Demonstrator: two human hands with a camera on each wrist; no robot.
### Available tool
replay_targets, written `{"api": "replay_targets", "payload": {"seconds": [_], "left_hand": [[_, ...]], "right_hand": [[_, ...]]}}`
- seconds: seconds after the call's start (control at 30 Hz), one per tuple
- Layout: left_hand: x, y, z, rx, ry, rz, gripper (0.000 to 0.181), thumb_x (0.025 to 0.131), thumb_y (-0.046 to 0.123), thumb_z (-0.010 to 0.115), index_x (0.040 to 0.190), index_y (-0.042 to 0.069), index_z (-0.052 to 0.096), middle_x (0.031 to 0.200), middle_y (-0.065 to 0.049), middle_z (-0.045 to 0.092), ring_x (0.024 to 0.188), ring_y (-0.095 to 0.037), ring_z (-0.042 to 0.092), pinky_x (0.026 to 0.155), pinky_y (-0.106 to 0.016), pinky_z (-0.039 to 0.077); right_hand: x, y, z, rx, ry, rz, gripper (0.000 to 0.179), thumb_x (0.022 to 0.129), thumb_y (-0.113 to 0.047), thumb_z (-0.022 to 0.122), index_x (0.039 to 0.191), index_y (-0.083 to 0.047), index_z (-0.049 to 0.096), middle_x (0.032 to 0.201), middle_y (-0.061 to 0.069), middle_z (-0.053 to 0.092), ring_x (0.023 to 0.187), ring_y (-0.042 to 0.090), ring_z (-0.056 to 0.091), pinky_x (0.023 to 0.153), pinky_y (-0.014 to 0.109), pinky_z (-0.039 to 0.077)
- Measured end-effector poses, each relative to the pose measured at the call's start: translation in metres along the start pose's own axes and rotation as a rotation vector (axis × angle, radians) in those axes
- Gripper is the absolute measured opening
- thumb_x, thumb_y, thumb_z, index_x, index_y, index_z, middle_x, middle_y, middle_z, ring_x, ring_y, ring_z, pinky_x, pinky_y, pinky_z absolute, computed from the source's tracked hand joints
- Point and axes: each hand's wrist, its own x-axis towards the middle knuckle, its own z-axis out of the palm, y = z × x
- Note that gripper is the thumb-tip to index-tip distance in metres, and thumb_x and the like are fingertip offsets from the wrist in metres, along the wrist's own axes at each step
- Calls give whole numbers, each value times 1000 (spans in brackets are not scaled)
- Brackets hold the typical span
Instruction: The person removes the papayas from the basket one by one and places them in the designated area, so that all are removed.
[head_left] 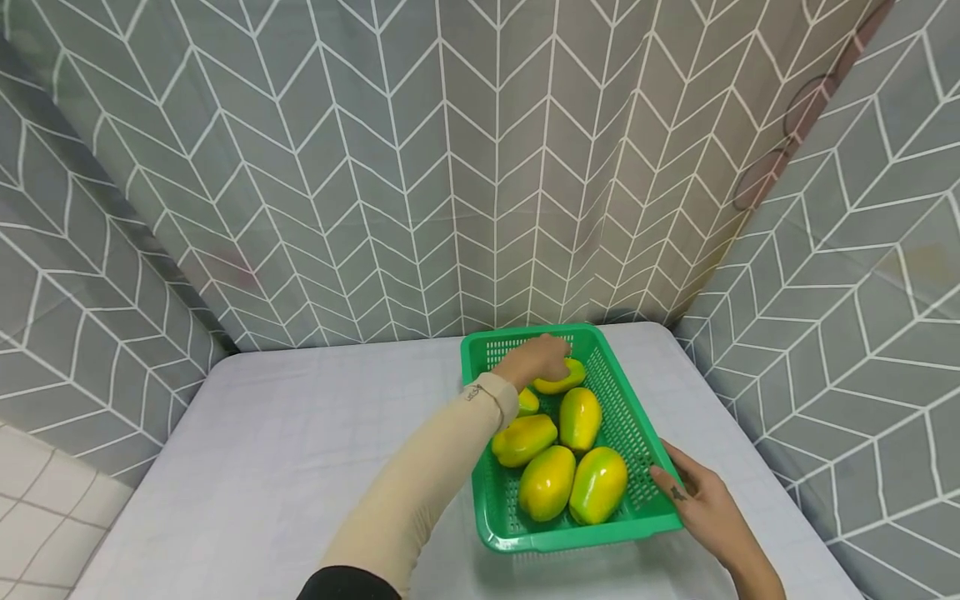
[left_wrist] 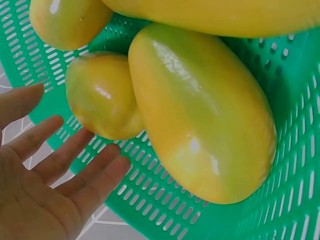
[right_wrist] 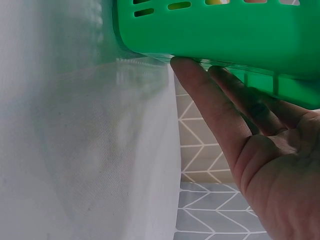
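Observation:
A green plastic basket point(head_left: 555, 542) holds several glossy yellow-green fruits point(head_left: 580, 419) that look like mangoes or papayas. Reaching over its far end is my left hand point(head_left: 536, 360), beside the farthest fruit point(head_left: 562, 377). The left wrist view shows that hand point(left_wrist: 60, 180) with fingers extended and spread, next to a small-looking fruit point(left_wrist: 104, 95) and a larger fruit point(left_wrist: 200, 115); nothing is in its grasp. My right hand point(head_left: 705, 500) holds the basket's right side near the front corner, thumb over the rim. In the right wrist view, its fingers point(right_wrist: 210, 102) lie against the basket's outside.
The basket stands on a table with a white cloth point(head_left: 300, 450), near the far right edge. Grey curtains with white chevron lines point(head_left: 450, 167) hang behind the table and at both sides. Pale tiles point(head_left: 45, 508) show at lower left.

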Motion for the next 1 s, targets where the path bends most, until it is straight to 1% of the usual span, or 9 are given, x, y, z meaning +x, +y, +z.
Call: {"api": "replay_targets", "payload": {"seconds": [0.07,0.2,0.27,0.37,0.5,0.67,0.8,0.87,1.0], "left_hand": [[2,-1,0,10,3,11,51,107,21,54,158,13,51,163,-5,53,135,-21,59,116,-38,51],[8,-2,-1,33,-5,14,51,107,21,55,158,15,51,164,-3,52,138,-20,58,116,-38,50],[10,-3,0,33,-7,15,51,107,20,55,158,15,51,164,-3,52,135,-19,58,115,-37,50],[12,-3,2,26,-13,13,50,106,19,55,155,14,54,160,-4,56,124,-19,60,111,-37,52],[14,-3,5,23,-8,22,45,106,20,57,150,13,58,151,-6,63,113,-19,61,107,-37,54],[18,-3,7,25,10,41,45,104,19,61,149,11,60,149,-7,65,122,-20,63,112,-37,52],[22,-3,10,15,-3,39,48,101,22,69,148,12,61,148,-6,66,130,-20,62,116,-36,51],[24,-3,12,6,-13,29,49,100,26,72,147,13,62,146,-5,66,128,-19,63,114,-36,52],[27,-4,17,-15,-28,11,52,102,31,72,150,16,60,150,-3,64,131,-19,61,115,-37,52]], "right_hand": [[0,0,0,-1,3,-1,69,109,-35,59,161,6,37,154,33,53,114,32,75,80,19,56],[0,0,-1,-5,3,11,69,109,-36,59,161,5,37,155,33,52,114,32,74,80,20,56],[0,0,-2,-9,3,18,69,109,-36,59,161,4,37,155,32,52,114,32,74,80,21,55],[0,1,-2,-10,1,19,69,109,-36,58,161,4,37,155,32,53,116,32,74,82,21,55],[0,2,-1,-3,2,9,68,109,-36,59,161,4,38,154,31,54,112,25,74,82,20,55],[2,2,-2,-2,6,7,68,109,-36,59,160,4,39,155,31,54,108,18,73,81,20,56],[3,1,-2,10,1,37,69,109,-37,59,161,3,38,154,30,54,102,13,74,79,21,57],[3,1,-1,28,-3,51,70,109,-38,59,162,3,37,154,30,55,98,12,74,78,22,58],[3,0,1,58,-2,59,69,109,-36,59,162,3,37,151,31,57,94,11,75,76,24,60]]}}
